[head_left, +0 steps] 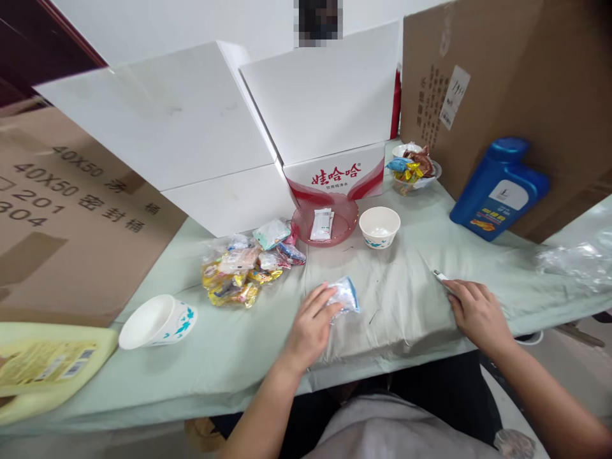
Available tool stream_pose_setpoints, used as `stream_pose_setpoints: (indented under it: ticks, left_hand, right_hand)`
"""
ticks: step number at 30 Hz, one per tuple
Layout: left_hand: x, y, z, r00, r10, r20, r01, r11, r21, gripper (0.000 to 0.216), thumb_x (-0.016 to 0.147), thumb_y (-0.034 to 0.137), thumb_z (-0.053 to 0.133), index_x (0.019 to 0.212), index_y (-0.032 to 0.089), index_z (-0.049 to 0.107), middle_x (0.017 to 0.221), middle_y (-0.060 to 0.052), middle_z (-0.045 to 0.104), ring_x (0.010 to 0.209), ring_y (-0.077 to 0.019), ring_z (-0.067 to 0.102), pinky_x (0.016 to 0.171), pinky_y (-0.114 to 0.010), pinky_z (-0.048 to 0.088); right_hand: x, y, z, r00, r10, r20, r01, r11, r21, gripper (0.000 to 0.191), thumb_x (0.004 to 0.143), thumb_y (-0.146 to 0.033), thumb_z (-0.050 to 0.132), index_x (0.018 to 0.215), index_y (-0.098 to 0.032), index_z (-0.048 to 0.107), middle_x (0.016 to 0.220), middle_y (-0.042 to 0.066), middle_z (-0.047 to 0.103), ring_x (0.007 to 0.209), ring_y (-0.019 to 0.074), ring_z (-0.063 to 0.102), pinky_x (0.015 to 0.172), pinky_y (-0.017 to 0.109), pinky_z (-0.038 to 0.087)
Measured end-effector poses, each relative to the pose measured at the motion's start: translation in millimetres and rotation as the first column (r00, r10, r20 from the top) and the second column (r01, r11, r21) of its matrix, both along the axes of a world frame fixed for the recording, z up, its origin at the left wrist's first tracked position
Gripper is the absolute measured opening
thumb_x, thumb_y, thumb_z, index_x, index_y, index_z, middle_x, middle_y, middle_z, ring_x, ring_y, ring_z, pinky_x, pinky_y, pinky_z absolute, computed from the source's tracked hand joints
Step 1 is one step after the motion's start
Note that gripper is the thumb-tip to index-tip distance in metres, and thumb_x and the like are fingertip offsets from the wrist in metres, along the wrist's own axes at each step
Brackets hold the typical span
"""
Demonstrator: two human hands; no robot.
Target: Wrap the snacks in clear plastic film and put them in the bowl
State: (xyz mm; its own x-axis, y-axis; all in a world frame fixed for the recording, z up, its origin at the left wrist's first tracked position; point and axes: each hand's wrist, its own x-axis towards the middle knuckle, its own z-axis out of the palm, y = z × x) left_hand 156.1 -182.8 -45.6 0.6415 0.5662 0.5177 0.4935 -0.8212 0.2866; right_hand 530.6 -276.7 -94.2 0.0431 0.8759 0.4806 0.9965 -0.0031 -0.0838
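While L hand (310, 325) pinches 1 clear-blue packet (345, 294) and R hand (475, 312) lies flat near table's front edge, 3 white bowls, 1 pink dish (325, 224), 1 snack pile (246, 268) sit on pale-green cloth (411, 287); cardboard walls around.

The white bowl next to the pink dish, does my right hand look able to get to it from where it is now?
Probably yes. The right hand rests on the cloth near the table edge, and the stretch of cloth between it and the white bowl lies bare. It would have to reach forward and inward, though.
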Motion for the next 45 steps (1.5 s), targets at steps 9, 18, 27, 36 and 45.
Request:
stream_pose_setpoints:
  ticks: [9,18,27,36,45]
  left_hand:
    - [23,6,-41.8,0.983,0.076,0.164,-0.06,0.993,-0.101,0.044,0.091,0.007,0.047,0.131,0.023,0.05,0.133,-0.012,0.051,0.125,-0.0227,0.052,0.103,-0.043,0.049]
    - [21,3,-43.2,0.949,0.191,0.251,-0.148,0.973,-0.178,0.067,0.093,0.022,0.055,0.15,0.022,0.02,0.138,-0.019,0.046,0.118,-0.0236,0.058,0.097,-0.041,0.052]
    - [20,11,-44.2,0.95,0.163,0.266,-0.106,0.971,-0.216,0.05,0.091,0.026,0.059,0.139,0.023,0.041,0.119,-0.012,0.06,0.11,-0.0227,0.059,0.093,-0.041,0.052]
    - [14,9,-43.5,0.717,0.518,0.466,-0.224,0.805,-0.55,0.015,0.09,0.034,0.057,0.095,0.019,0.058,0.087,-0.004,0.065,0.081,-0.0163,0.064,0.075,-0.03,0.053]
    - [-39,-4,-37.2,0.515,0.684,0.517,-0.429,0.728,-0.535,0.026,0.082,0.027,0.062,0.105,0.02,0.051,0.088,-0.002,0.059,0.075,-0.0142,0.062,0.065,-0.026,0.053]
  right_hand:
    - [-69,11,50.4,0.89,0.334,-0.311,-0.328,0.942,0.073,0.034,0.096,-0.016,0.044,0.127,-0.024,0.054,0.119,0.008,0.065,0.104,0.0192,0.065,0.084,0.03,0.054]
    - [-141,46,53.8,0.833,0.527,-0.169,-0.552,0.809,-0.2,0.045,0.088,-0.005,0.045,0.128,-0.021,0.058,0.114,0.012,0.066,0.091,0.0232,0.067,0.075,0.036,0.056]
    - [-40,35,24.7,0.989,0.106,-0.1,-0.118,0.985,-0.123,0.03,0.095,-0.02,0.044,0.112,-0.019,0.068,0.103,0.012,0.068,0.088,0.0257,0.065,0.074,0.039,0.053]
    - [-89,49,44.8,0.892,0.355,-0.281,-0.331,0.935,0.128,0.045,0.092,-0.036,0.058,0.132,-0.02,0.05,0.128,0.015,0.058,0.114,0.0292,0.054,0.096,0.05,0.047]
    - [-78,63,51.9,0.855,0.227,-0.467,-0.21,0.974,0.089,0.019,0.096,-0.031,0.047,0.1,-0.021,0.063,0.094,0.008,0.068,0.081,0.0205,0.066,0.076,0.037,0.054]
